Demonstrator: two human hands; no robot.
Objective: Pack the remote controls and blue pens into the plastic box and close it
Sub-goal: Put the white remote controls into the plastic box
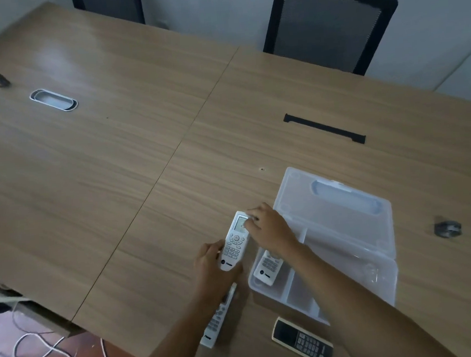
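Lower middle of the frame, our left hand (211, 261) is curled around the bottom end of the white remote (234, 242) while our right hand (270, 229) pinches its screen end. It's probably light, stiff, slick plastic, so gripping the long edges seems safest. Just right, the plastic box (344, 225) sits open with one remote inside (267, 266).

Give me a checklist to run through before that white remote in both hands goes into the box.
1. Plastic box lid open: ok.
2. Left hand and right hand both on the held white remote: ok.
3. Room beside the packed remote: cannot tell, the right arm hides it.
4. Remaining remotes in reach: long white remote and dark remote: ok.
5. Blue pens located: not ok, none visible.
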